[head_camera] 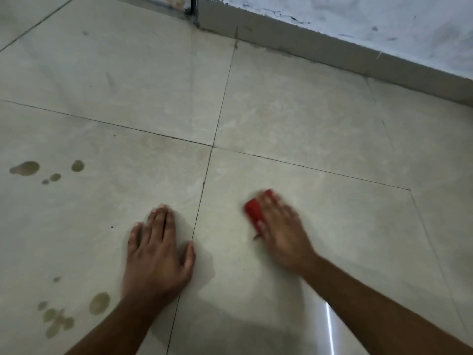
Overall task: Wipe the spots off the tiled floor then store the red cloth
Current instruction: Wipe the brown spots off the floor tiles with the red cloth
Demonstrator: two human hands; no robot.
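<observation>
Two clusters of brownish spots (48, 172) (69, 313) lying on the pale tiled floor (294, 119), left of the flat, open left hand (157, 252). Pressing the small red cloth (253, 213) flat under blurred fingers: right hand (281, 231), farther from both clusters. Showing no readable writing.
</observation>
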